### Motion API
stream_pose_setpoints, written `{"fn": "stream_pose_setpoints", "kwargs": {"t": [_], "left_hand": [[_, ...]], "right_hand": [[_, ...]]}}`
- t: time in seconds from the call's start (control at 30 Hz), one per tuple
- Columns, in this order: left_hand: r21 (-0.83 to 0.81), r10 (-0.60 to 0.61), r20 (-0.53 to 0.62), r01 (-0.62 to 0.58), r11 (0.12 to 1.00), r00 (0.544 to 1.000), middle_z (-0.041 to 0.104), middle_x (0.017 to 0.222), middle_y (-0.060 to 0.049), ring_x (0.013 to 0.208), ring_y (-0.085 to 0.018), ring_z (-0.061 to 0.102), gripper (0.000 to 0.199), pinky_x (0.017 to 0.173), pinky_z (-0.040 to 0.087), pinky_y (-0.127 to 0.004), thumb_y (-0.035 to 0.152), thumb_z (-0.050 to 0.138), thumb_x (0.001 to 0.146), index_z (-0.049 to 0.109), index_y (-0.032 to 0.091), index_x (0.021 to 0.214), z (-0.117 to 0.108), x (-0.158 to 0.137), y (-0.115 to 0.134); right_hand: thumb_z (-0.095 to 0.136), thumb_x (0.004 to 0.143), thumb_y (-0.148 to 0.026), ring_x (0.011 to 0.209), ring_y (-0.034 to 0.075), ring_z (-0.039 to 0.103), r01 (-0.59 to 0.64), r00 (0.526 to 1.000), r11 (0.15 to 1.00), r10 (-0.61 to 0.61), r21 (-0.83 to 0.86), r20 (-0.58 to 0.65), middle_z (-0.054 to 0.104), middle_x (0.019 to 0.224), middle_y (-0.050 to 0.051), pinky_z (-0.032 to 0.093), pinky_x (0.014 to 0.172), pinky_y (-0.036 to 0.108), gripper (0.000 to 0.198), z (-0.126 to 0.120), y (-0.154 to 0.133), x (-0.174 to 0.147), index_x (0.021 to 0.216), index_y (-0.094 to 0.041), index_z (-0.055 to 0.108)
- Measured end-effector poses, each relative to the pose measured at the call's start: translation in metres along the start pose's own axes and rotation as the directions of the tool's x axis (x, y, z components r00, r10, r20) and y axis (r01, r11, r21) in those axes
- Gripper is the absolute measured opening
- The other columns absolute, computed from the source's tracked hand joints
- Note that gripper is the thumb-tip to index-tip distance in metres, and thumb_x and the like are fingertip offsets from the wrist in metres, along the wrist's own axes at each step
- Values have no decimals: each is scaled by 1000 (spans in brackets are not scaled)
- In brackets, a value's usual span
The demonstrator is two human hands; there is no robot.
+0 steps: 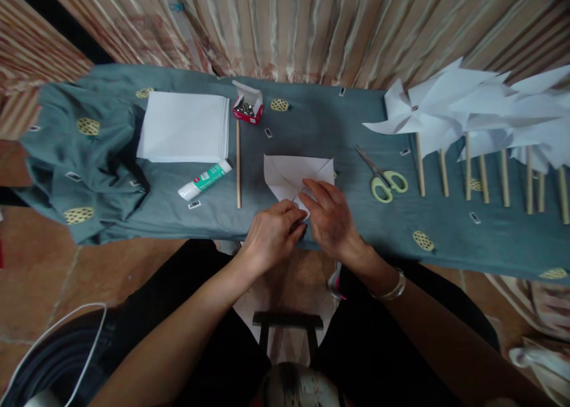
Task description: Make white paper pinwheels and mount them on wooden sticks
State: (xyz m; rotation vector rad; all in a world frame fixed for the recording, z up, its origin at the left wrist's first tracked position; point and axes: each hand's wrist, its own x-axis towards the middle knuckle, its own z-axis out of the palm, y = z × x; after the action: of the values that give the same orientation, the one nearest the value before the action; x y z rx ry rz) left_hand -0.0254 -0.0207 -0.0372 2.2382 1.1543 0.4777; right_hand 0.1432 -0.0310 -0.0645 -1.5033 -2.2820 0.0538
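Note:
A white sheet of paper [285, 172] with creases or cuts running toward its middle lies at the front of the cloth-covered table. My left hand [274, 232] pinches its near edge, thumb and fingers pressed together. On the paper's near right side rests my right hand [332, 217], its fingers bent over the sheet and partly spread. A small curled flap of paper shows between the two hands. To the right lie scissors [385, 181] with green handles, their blades apart. A wooden stick [238, 167] lies left of the paper.
Paper pinwheels [463, 107] on wooden sticks lie overlapped at the right. A stack of white paper [184, 127], a glue stick [205, 180] and an open red box [248, 103] of small metal pieces are on the left. A striped curtain [289, 27] hangs behind the table.

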Motion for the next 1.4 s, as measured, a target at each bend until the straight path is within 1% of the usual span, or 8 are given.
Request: {"fn": "stream_pose_setpoints", "kwargs": {"t": [0.27, 0.4, 0.57, 0.8, 0.93, 1.2, 1.3, 1.4], "left_hand": [[24, 41, -18, -41, 999, 999, 68, 98, -7, 85, -19, 70, 21, 75, 57, -30, 15, 64, 87, 69, 16, 107, 0, -3, -1], [30, 41, -6, -40, 999, 999, 68, 102, -8, 88, -20, 70, 21, 78, 58, -32, 16, 62, 89, 68, 15, 109, -2, -4, 0], [57, 19, 29, -21, 998, 999, 68, 102, -8, 94, -22, 70, 21, 81, 58, -33, 16, 60, 90, 67, 16, 110, -5, -4, 4], [160, 26, 42, -32, 987, 999, 68, 95, -6, 84, -19, 68, 36, 71, 56, -29, 15, 59, 88, 59, 17, 124, -13, -7, 4], [198, 125, -42, -114, 974, 991, 69, 96, -7, 86, -20, 67, 34, 71, 56, -30, 12, 56, 88, 60, 16, 122, -20, -10, -4], [326, 106, -180, -42, 944, 978, 71, 110, -10, 102, -26, 62, 32, 88, 54, -43, 8, 49, 88, 68, 16, 112, -39, -6, -36], [338, 128, -254, -36, 941, 959, 70, 117, -11, 108, -27, 60, 36, 92, 51, -46, 4, 45, 89, 66, 16, 115, -42, -5, -33], [273, 241, -230, -175, 946, 943, 69, 112, -13, 103, -26, 60, 25, 87, 53, -43, 16, 51, 94, 64, 12, 115, -34, -10, -16]], "right_hand": [[37, 94, -15, 129, 27, 54, -114, 981, 972, 142, 205, -131, 60, 137, 11, 45, 110, 51, 46, -19, 32, 10, 136, -19, 56], [42, 94, -22, 133, 30, 52, -200, 968, 960, 225, 197, -115, 58, 141, 15, 42, 113, 53, 46, -19, 51, 19, 137, -15, 55], [43, 93, -28, 136, 31, 51, -185, 980, 964, 195, 189, -35, 57, 143, 16, 43, 112, 52, 50, -11, 60, 37, 140, -13, 52], [47, 93, -30, 106, 28, 69, -238, 967, 938, 254, 254, -33, 74, 117, 12, 53, 95, 46, 37, -21, 65, 54, 119, -16, 70], [56, 89, -32, 79, 25, 72, -332, 933, 898, 357, 290, -36, 79, 98, 9, 57, 75, 41, 31, -32, 70, 47, 108, -18, 76], [64, 84, -31, 74, 22, 73, -451, 892, 823, 423, 345, 156, 80, 86, 4, 54, 65, 33, 22, -51, 50, 10, 97, -21, 78], [61, 87, -30, 65, 19, 71, -432, 895, 834, 349, 345, 278, 78, 77, 2, 50, 58, 29, 19, -60, 41, -2, 89, -21, 78], [59, 89, -30, 64, 20, 70, -387, 918, 869, 330, 309, 222, 77, 74, 2, 51, 59, 30, 20, -64, 37, -8, 89, -21, 77]]}}
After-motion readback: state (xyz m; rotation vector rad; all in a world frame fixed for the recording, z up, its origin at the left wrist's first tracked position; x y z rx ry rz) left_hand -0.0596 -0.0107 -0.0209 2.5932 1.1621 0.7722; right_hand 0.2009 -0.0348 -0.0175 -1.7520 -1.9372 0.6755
